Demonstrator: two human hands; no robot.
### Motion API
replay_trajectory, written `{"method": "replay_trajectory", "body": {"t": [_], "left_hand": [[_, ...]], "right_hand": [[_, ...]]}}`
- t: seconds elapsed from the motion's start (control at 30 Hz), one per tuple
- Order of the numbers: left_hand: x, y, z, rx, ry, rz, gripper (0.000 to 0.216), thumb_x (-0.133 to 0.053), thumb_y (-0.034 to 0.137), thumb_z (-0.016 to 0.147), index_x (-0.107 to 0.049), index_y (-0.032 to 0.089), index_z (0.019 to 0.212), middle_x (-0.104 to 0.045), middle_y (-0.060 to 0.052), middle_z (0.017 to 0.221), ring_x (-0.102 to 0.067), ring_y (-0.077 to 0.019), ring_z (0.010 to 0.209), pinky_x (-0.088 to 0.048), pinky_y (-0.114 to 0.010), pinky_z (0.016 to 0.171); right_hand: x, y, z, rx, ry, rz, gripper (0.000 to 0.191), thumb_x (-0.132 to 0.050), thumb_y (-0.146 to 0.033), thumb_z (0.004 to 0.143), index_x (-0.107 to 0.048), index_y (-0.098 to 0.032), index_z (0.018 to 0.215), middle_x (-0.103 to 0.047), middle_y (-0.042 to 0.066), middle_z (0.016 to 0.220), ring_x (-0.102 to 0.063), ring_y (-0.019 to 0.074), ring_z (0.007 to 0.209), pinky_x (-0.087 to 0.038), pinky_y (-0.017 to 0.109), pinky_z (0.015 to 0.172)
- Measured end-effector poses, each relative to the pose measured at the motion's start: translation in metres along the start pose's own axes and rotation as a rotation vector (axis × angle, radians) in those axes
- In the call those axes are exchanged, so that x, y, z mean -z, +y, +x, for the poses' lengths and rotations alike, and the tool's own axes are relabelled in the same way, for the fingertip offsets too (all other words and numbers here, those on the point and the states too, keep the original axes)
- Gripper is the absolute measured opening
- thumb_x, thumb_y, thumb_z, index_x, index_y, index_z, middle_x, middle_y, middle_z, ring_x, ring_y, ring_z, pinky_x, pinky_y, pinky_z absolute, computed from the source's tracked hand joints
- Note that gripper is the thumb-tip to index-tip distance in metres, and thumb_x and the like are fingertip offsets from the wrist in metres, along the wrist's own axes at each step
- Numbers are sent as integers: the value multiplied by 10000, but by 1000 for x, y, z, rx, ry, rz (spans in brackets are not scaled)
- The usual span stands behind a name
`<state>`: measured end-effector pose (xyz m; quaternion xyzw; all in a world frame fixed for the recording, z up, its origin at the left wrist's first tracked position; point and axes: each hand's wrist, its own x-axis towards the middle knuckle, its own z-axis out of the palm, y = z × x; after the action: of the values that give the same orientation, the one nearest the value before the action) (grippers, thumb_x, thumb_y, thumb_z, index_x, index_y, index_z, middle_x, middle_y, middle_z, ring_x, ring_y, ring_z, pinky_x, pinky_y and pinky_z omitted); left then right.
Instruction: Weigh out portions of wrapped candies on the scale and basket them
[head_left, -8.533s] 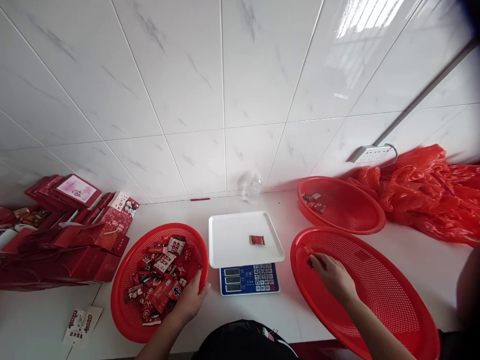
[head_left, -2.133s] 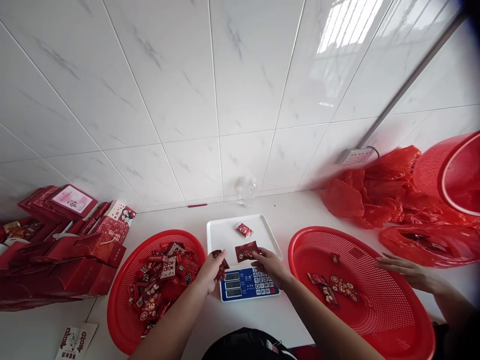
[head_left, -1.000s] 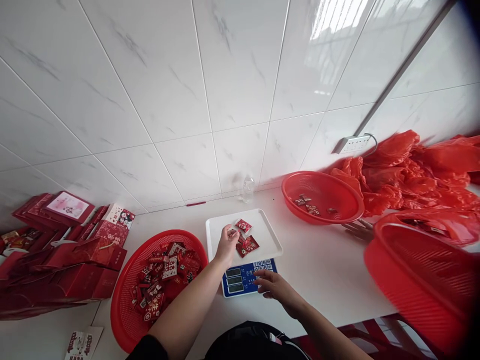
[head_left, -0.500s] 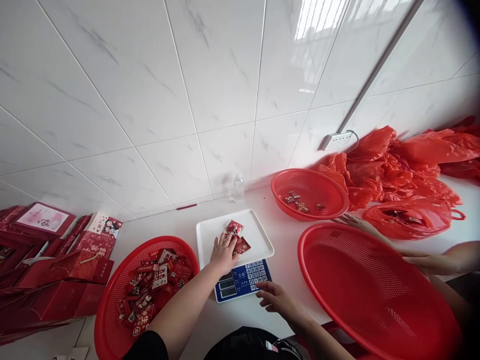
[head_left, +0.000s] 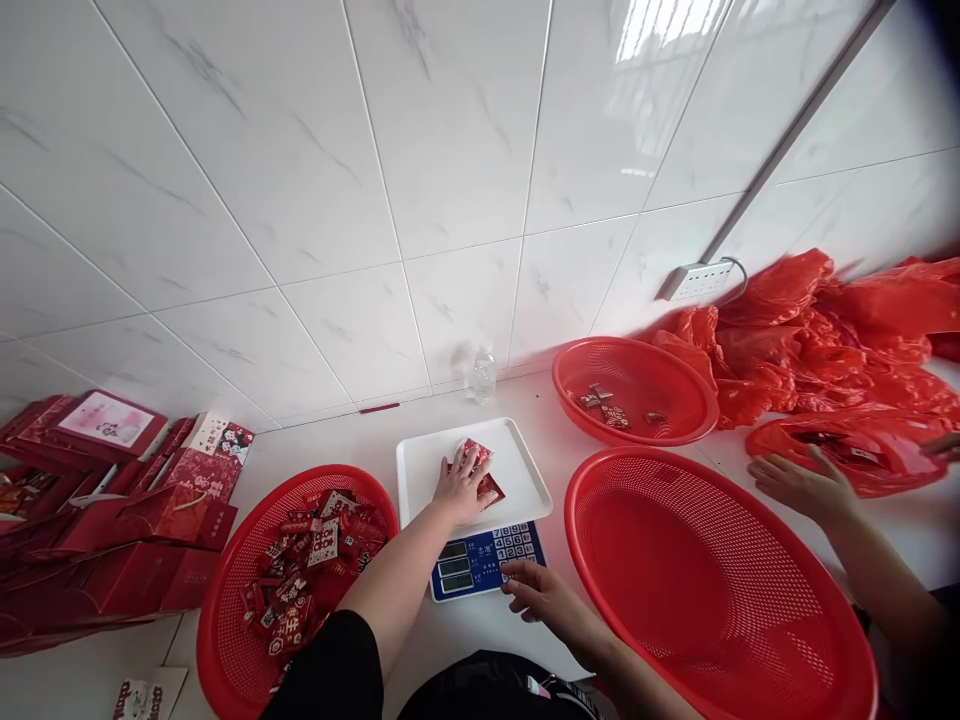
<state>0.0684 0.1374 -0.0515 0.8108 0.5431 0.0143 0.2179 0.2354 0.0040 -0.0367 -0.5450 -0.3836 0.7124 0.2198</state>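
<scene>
My left hand [head_left: 459, 490] lies with fingers spread over a few small red candy packets [head_left: 491, 492] on the white tray [head_left: 529, 470] of a scale. The palm and fingers partly cover the packets. Below the tray, the blue panel [head_left: 487, 562] of the scale shows its displays and number keys. My right hand [head_left: 546, 604] hovers at the panel's lower right corner, fingers apart and slightly bent, holding nothing. Left of the scale stands a red basket [head_left: 217, 610] with many red and white candy packets [head_left: 324, 540].
A large red basket [head_left: 600, 560] stands right of the scale, and a smaller one [head_left: 634, 360] behind holds several packets. A co-worker's hands [head_left: 806, 482] are by red plastic bags [head_left: 780, 350]. Red gift boxes [head_left: 150, 520] stack at left; a clear bottle [head_left: 484, 375] stands against the wall.
My left hand has shifted a little over the packets, covering more of them. The large basket has moved left, nearer the scale, and the co-worker's hands have left it for the bag.
</scene>
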Motion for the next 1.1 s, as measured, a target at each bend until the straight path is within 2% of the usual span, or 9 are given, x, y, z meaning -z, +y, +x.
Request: {"method": "replay_trajectory", "body": {"t": [0.2,0.33,0.47,0.6,0.67,0.73,0.77,0.9,1.1], "left_hand": [[-3,-4,-4,26,0,18,662,-368,607,791,-277,312,1377,-118,-47,1507,-26,-299,1372,5,-548,1070],[3,-3,-25,13,106,-40,653,-330,599,813,-231,314,1392,-63,-43,1514,-10,-296,1373,-45,-521,1084],[12,-24,-70,109,337,-74,564,-320,497,863,-247,297,1385,-92,-31,1510,-4,-267,1377,-102,-470,1099],[7,-72,-132,430,541,-126,521,-328,403,874,-288,190,1348,-231,-104,1461,-138,-235,1364,-216,-396,1082],[-4,-99,-163,630,477,-190,483,-370,391,851,-371,147,1268,-388,-147,1358,-331,-246,1282,-313,-372,1022],[-20,-120,-190,745,264,-281,363,-385,354,838,-487,140,1113,-563,-135,1143,-519,-243,1103,-398,-346,918],[-28,-128,-201,770,162,-286,330,-410,336,823,-510,136,1066,-592,-127,1073,-553,-246,1046,-412,-338,884],[-46,-136,-222,757,8,-89,374,-517,286,758,-510,128,1097,-554,-135,1127,-523,-250,1076,-383,-312,885],[-31,-122,-214,796,-131,-24,404,-530,180,706,-516,127,1106,-541,-173,1152,-511,-303,1078,-377,-373,857]], "right_hand": [[5,6,0,-33,-1,3,381,-620,-418,667,-589,-200,978,-624,36,895,-582,144,753,-425,266,670],[5,9,3,-17,-26,0,375,-621,-413,672,-588,-199,978,-618,35,885,-575,144,745,-428,277,675],[2,2,3,-10,-21,-26,340,-614,-412,682,-600,-205,951,-606,25,850,-570,150,748,-429,281,671],[-2,-4,4,-19,-32,-43,329,-614,-407,679,-599,-205,938,-592,18,828,-565,154,759,-424,274,665],[-5,-3,5,-16,-49,-44,323,-613,-405,684,-596,-204,936,-594,19,831,-566,154,764,-425,276,671],[-8,-2,7,-2,-66,-46,321,-609,-402,691,-591,-200,939,-598,21,834,-570,154,764,-425,277,670],[-9,-1,7,5,-71,-50,321,-608,-400,694,-589,-197,942,-600,22,834,-572,154,761,-426,277,666],[-16,1,7,17,-76,-69,313,-605,-387,699,-584,-193,944,-600,23,828,-581,153,750,-428,274,648],[-21,6,2,15,-57,-111,356,-608,-427,685,-589,-195,955,-605,30,844,-581,158,754,-433,283,658]]}}
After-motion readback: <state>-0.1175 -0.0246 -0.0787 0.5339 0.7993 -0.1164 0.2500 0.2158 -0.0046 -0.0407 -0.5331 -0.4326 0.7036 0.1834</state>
